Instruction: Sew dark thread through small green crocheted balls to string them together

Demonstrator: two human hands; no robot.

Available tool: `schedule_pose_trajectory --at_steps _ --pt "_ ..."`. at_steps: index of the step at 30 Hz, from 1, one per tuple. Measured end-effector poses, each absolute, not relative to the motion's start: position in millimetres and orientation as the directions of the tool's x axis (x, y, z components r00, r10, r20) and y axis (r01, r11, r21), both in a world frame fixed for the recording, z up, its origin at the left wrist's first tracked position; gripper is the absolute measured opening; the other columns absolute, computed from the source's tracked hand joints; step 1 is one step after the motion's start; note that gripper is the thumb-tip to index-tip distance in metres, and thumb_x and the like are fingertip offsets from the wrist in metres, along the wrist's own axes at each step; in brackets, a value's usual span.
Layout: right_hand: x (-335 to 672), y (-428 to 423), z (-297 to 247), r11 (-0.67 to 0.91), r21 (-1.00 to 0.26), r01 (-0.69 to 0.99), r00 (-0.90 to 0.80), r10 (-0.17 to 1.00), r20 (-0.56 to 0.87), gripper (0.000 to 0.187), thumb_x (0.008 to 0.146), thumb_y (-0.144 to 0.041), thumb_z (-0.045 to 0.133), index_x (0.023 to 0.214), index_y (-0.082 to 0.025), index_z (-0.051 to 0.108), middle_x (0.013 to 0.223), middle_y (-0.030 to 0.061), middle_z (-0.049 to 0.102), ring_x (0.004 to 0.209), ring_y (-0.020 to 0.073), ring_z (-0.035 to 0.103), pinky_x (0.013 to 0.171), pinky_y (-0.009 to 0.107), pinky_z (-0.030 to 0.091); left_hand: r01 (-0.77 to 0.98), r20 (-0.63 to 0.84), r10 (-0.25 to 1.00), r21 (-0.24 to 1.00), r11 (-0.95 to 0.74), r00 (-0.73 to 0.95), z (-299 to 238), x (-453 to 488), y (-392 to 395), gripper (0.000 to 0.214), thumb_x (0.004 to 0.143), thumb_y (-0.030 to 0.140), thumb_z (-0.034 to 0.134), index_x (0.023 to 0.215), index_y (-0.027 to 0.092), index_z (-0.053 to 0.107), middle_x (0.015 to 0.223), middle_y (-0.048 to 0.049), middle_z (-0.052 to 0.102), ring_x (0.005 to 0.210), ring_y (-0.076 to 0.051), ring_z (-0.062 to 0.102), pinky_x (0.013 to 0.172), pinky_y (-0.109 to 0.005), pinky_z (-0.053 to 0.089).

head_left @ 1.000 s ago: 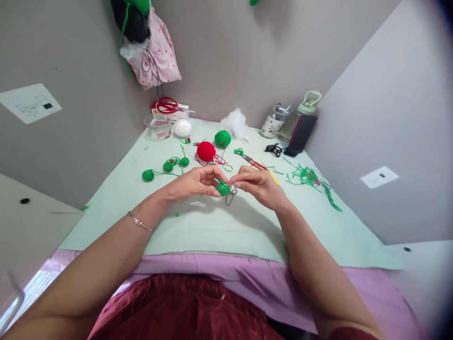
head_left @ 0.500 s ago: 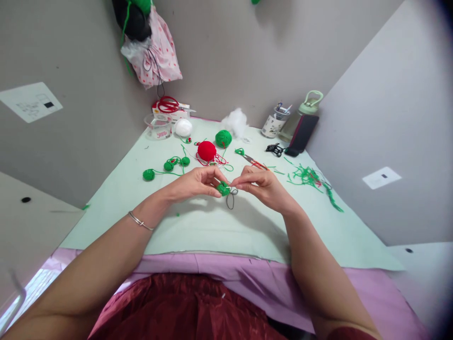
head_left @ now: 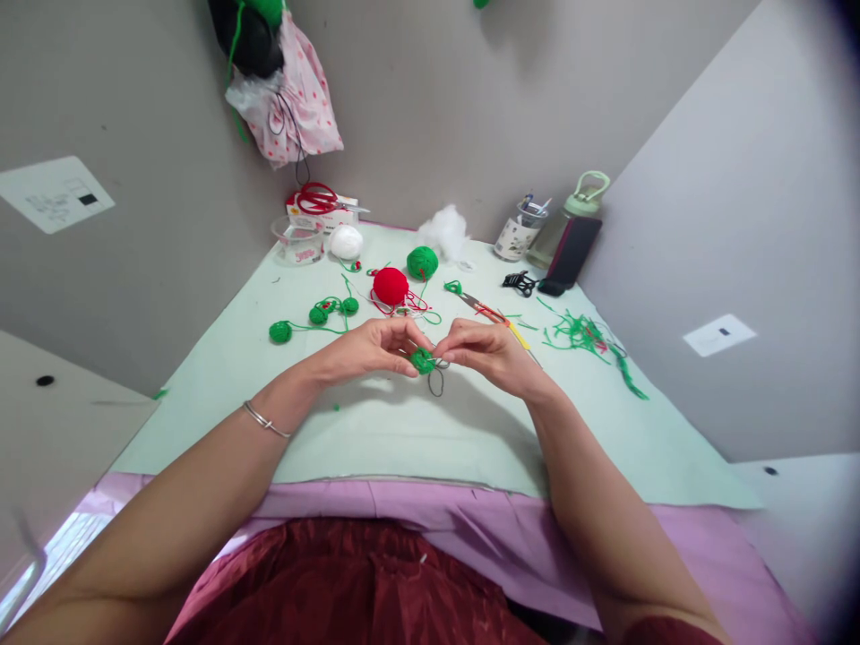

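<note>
A small green crocheted ball (head_left: 423, 360) is pinched between the thumb and fingers of my left hand (head_left: 386, 348), just above the table. My right hand (head_left: 478, 349) is closed, thumb against fingertips, on a thin, pale needle (head_left: 434, 360) whose far end meets the ball's right side. A loop of dark grey thread (head_left: 436, 383) hangs below the fingertips. Beyond the hands lie a red yarn ball (head_left: 391, 286) and a green yarn ball (head_left: 422, 262). Several green crocheted pieces (head_left: 318, 314) on a strand rest to the left.
Scissors (head_left: 480, 307) and a yellow-handled tool (head_left: 519, 335) lie behind my right hand. Green yarn scraps (head_left: 581, 331) spread at the right. Along the back are a clear tub (head_left: 299, 242), white yarn (head_left: 346, 242), white stuffing (head_left: 445, 235), a pen cup (head_left: 520, 233) and a bottle (head_left: 571, 219).
My right hand has shifted slightly left and down, closer to the green ball. The yellow-handled tool behind it now shows. My left hand keeps its hold on the ball.
</note>
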State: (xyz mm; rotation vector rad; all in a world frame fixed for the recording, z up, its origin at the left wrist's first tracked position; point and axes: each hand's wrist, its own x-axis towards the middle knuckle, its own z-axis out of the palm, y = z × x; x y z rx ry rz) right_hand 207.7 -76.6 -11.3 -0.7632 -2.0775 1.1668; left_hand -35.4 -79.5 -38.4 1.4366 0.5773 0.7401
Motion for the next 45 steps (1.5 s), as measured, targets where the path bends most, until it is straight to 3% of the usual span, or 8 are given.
schedule_pose_trajectory --at_steps 12,36,45 --pt "202 -77 -15 0.239 -0.964 0.118 -0.589 0.798 0.126 0.025 0.08 -0.039 0.08 0.086 -0.016 0.072 0.078 0.0017 0.064 0.07 0.012 0.055 0.067 0.026 0.045 -0.089 0.07 0.767 0.996 -0.017 0.638 -37 -34 -81 0.03 0.072 0.02 0.083 0.1 0.018 0.073 0.096 -0.0039 0.074 0.089 -0.016 0.068 0.084 -0.03 0.053" --pt "191 -85 -14 0.292 -0.949 0.121 -0.603 0.781 0.164 0.025 0.082 -0.037 0.078 0.08 -0.017 0.062 0.072 -0.0014 0.058 0.064 0.0104 0.048 0.06 0.025 0.039 -0.099 0.016 0.769 0.993 0.061 0.639 -38 -26 -83 0.029 0.069 0.019 0.084 0.093 0.016 0.067 0.091 -0.0017 0.071 0.086 -0.014 0.066 0.082 -0.029 0.049" --pt "205 -80 -7 0.28 -0.953 0.12 -0.602 0.784 0.155 0.018 0.085 -0.033 0.074 0.087 -0.016 0.068 0.078 0.0017 0.064 0.069 0.0123 0.055 0.065 0.027 0.048 -0.085 0.057 0.769 0.996 -0.004 0.637 -35 -31 -83 0.031 0.075 0.025 0.081 0.103 0.018 0.07 0.1 -0.0053 0.072 0.093 -0.017 0.067 0.089 -0.034 0.05"
